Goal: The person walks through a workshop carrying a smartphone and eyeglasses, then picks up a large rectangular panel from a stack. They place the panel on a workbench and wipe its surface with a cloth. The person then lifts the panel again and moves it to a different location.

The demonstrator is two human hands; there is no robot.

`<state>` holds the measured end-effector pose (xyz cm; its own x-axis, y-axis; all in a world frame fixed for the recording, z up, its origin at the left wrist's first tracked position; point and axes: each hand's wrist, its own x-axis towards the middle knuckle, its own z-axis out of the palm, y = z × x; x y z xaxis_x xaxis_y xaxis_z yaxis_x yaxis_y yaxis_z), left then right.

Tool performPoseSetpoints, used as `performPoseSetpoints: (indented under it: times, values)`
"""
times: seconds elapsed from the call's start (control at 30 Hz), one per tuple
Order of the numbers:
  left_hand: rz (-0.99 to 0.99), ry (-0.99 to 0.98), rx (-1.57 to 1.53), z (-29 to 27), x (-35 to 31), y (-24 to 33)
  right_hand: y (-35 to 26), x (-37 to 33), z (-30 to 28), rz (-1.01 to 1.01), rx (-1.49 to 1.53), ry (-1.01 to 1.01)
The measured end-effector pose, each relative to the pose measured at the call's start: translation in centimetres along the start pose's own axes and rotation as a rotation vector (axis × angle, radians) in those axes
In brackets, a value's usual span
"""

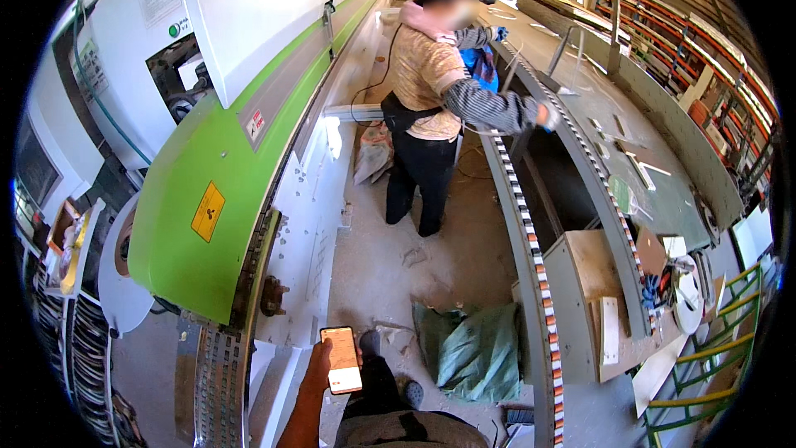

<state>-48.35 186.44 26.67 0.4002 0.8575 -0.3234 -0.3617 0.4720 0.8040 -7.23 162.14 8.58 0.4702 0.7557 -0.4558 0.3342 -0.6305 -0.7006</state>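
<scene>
My left hand is closed around a phone with a lit screen, held low in front of my body near the lower edge. The forearm rises from below, and the fingers wrap behind the phone. The screen faces up toward me, its content too small to make out. Nowhere in the picture does my right hand show. Under the phone are my dark trouser leg and a grey clog. Just to the right of my feet lies a green woven sack on the dusty floor.
On the left runs a long green and white machine. A co-worker in striped sleeves stands ahead, arms over the roller rails at the right. Beyond these are a wooden box and a green-yellow metal rack.
</scene>
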Motion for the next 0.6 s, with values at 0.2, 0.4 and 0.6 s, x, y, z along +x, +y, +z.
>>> performPoseSetpoints:
  times: [0.2, 0.4, 0.6]
  values:
    - [-0.040, -0.253, -0.221, -1.6, 11.0, 2.4, -5.8, 8.6, 1.6, -0.010, -0.063, -0.028]
    - [-0.021, -0.285, -0.253, -2.5, 20.6, 8.1, -12.3, 17.0, 2.6, -0.006, -0.149, -0.021]
    - [-0.018, -0.293, -0.238, -4.4, 26.2, 12.0, -18.5, 22.4, 3.1, -0.002, -0.185, 0.012]
